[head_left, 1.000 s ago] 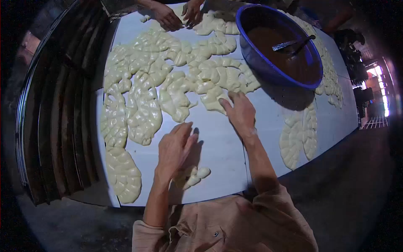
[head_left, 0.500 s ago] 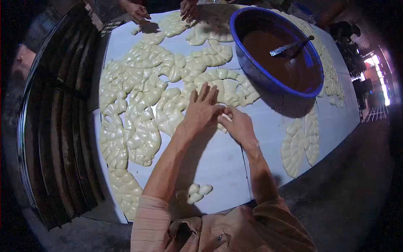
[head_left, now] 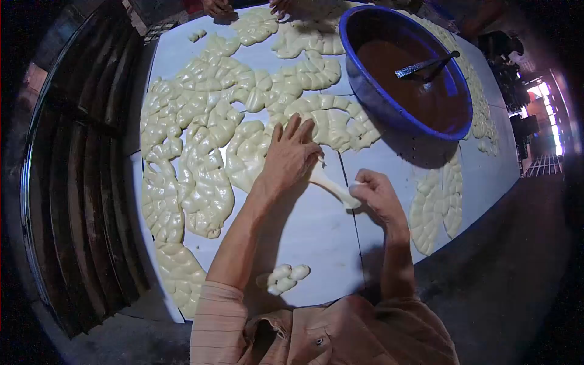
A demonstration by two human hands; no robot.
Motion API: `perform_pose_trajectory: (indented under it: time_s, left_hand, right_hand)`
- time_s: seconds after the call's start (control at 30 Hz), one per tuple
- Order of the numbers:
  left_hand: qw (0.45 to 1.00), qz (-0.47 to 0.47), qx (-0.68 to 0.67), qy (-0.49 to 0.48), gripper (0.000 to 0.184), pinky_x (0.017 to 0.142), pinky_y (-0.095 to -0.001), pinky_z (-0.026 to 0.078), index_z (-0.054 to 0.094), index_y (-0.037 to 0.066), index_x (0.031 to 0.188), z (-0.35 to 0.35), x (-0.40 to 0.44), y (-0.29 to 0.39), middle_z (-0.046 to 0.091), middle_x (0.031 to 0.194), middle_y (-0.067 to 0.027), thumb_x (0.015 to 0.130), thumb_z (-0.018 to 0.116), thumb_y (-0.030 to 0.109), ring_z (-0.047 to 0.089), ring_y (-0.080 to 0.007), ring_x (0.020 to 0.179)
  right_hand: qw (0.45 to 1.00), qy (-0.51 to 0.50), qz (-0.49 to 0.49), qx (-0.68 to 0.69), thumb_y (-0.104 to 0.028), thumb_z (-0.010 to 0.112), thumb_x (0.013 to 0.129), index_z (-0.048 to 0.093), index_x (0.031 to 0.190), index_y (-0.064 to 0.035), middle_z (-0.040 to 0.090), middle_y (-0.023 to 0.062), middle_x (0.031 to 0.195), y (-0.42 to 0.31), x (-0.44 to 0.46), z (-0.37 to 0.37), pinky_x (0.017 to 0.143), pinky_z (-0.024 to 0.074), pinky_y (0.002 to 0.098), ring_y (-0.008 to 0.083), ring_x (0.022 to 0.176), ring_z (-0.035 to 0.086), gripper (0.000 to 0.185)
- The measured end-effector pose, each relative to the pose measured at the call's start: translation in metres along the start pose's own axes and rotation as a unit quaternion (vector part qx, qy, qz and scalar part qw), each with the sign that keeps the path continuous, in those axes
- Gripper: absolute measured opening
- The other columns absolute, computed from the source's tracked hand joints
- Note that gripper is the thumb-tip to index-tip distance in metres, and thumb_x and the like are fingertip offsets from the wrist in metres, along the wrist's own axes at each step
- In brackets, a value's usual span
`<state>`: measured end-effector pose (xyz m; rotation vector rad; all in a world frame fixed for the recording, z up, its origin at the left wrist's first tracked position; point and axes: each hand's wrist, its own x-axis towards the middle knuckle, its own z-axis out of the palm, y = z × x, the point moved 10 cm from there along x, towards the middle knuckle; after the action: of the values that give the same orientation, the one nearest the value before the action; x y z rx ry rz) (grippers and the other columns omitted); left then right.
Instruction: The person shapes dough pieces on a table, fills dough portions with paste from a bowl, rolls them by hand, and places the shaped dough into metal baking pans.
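A pale, stretched strip of dough (head_left: 331,185) runs between my two hands above the white tabletop. My right hand (head_left: 380,196) is closed, with thumb and fingers pinching the strip's lower right end. At the upper end is my left hand (head_left: 291,157); its thumb side grips the dough while the other fingers reach forward over the glossy dough sheet (head_left: 248,152). A curved band of scored dough (head_left: 334,125) lies just beyond my left hand. Several small dough pieces (head_left: 285,280) sit near the table edge closest to me.
A blue basin (head_left: 359,79) of brown liquid stands at the back right, a flat-bladed tool (head_left: 420,66) resting in it. More dough (head_left: 426,210) lies at right. Dark stacked racks (head_left: 79,201) flank the left side. Another person's hands (head_left: 219,9) work at the far edge.
My right hand has moved right and down, away from my left, drawing the dough into a long strip. My left hand has barely moved. The view has shifted slightly.
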<state>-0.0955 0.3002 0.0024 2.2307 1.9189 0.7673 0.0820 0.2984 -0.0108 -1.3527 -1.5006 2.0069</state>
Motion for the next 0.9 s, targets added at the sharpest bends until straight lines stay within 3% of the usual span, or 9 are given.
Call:
perform_pose_trajectory:
  time_s: [0.1, 0.2, 0.3, 0.43, 0.47, 0.53, 0.63, 0.77, 0.9]
  left_hand:
    - [1.000, -0.007, -0.015, -0.004, 0.028, 0.109, -0.0621, 0.030, 0.070, 0.020, 0.112, 0.000, -0.003, 0.004, 0.047, 0.144, -0.0136, 0.085, 0.067, 0.023, 0.034, -0.0388, 0.140]
    - [0.999, -0.022, -0.038, 0.030, 0.058, 0.110, -0.0656, 0.026, 0.050, 0.018, 0.140, -0.002, -0.010, 0.005, 0.042, 0.148, -0.0178, 0.085, 0.066, 0.026, 0.032, -0.0418, 0.141]
    - [0.998, -0.001, -0.055, -0.001, 0.059, 0.111, -0.0675, 0.023, 0.052, 0.017, 0.139, -0.011, -0.018, 0.026, 0.040, 0.150, -0.0183, 0.084, 0.067, 0.031, 0.030, -0.0418, 0.143]
    - [0.997, 0.057, -0.056, 0.012, 0.045, 0.111, -0.0647, 0.024, 0.060, 0.011, 0.125, 0.011, -0.022, 0.069, 0.057, 0.130, -0.0154, 0.083, 0.067, 0.024, 0.044, -0.0354, 0.133]
    - [0.994, 0.055, -0.093, -0.006, 0.037, 0.110, -0.0626, 0.027, 0.063, 0.010, 0.118, 0.016, -0.022, 0.072, 0.062, 0.117, -0.0126, 0.083, 0.067, 0.021, 0.051, -0.0322, 0.123]
    - [0.988, 0.033, -0.154, -0.005, 0.013, 0.108, -0.0570, 0.032, 0.069, 0.009, 0.093, 0.018, -0.019, 0.078, 0.068, 0.082, -0.0080, 0.082, 0.066, 0.014, 0.064, -0.0273, 0.091]
    - [0.991, 0.047, -0.121, -0.022, 0.006, 0.107, -0.0558, 0.033, 0.068, 0.009, 0.081, 0.020, -0.016, 0.086, 0.068, 0.076, -0.0108, 0.080, 0.066, 0.014, 0.065, -0.0294, 0.080]
    - [0.988, 0.034, -0.147, -0.041, 0.009, 0.104, -0.0521, 0.033, 0.068, 0.010, 0.078, 0.008, -0.014, 0.085, 0.067, 0.069, -0.0114, 0.080, 0.066, 0.019, 0.065, -0.0297, 0.071]
    - [0.992, 0.032, -0.117, -0.030, 0.009, 0.106, -0.0469, 0.033, 0.070, 0.014, 0.089, 0.017, -0.022, 0.082, 0.070, 0.084, -0.0052, 0.085, 0.067, 0.021, 0.067, -0.0242, 0.089]
  right_hand:
    - [0.984, 0.078, -0.020, -0.161, -0.016, 0.072, 0.083, 0.061, 0.095, -0.0011, 0.062, 0.0065, 0.081, -0.003, 0.005, -0.014, 0.067, 0.0502, 0.0309, 0.0160, 0.072, 0.062, 0.022]
    - [0.894, 0.101, -0.217, -0.379, -0.016, 0.074, 0.081, 0.063, 0.101, 0.0004, 0.066, 0.0119, 0.092, -0.024, 0.000, -0.005, 0.074, 0.0504, 0.0370, 0.0274, 0.081, 0.064, 0.028]
    - [0.879, 0.059, -0.178, -0.439, -0.019, 0.075, 0.081, 0.061, 0.112, -0.0018, 0.065, 0.0200, 0.106, -0.010, 0.005, -0.005, 0.084, 0.0500, 0.0433, 0.0397, 0.095, 0.062, 0.038]
    - [0.916, 0.112, -0.235, -0.306, -0.014, 0.071, 0.083, 0.062, 0.113, -0.0013, 0.065, 0.0160, 0.102, -0.022, -0.004, -0.012, 0.082, 0.0505, 0.0381, 0.0288, 0.091, 0.065, 0.035]
    - [0.952, 0.099, -0.116, -0.266, -0.012, 0.071, 0.085, 0.060, 0.119, -0.0017, 0.066, 0.0118, 0.097, -0.010, -0.002, -0.016, 0.077, 0.0519, 0.0330, 0.0202, 0.083, 0.065, 0.037]
    - [0.978, 0.102, -0.125, -0.134, -0.013, 0.071, 0.086, 0.060, 0.122, -0.0010, 0.067, 0.0093, 0.096, -0.008, -0.006, -0.017, 0.074, 0.0528, 0.0304, 0.0171, 0.081, 0.064, 0.040]
    - [0.990, 0.079, -0.105, -0.045, -0.011, 0.073, 0.085, 0.061, 0.122, 0.0001, 0.065, 0.0065, 0.099, 0.011, -0.001, -0.029, 0.071, 0.0533, 0.0258, 0.0128, 0.082, 0.062, 0.040]
    - [0.974, 0.086, -0.126, -0.168, -0.006, 0.072, 0.085, 0.064, 0.106, 0.0008, 0.063, 0.0044, 0.094, -0.006, -0.012, -0.029, 0.068, 0.0504, 0.0220, 0.0082, 0.080, 0.059, 0.024]
    - [0.985, 0.083, -0.122, -0.085, -0.009, 0.070, 0.085, 0.065, 0.095, -0.0008, 0.061, 0.0000, 0.077, 0.009, -0.006, -0.028, 0.060, 0.0457, 0.0210, 0.0059, 0.069, 0.055, 0.014]
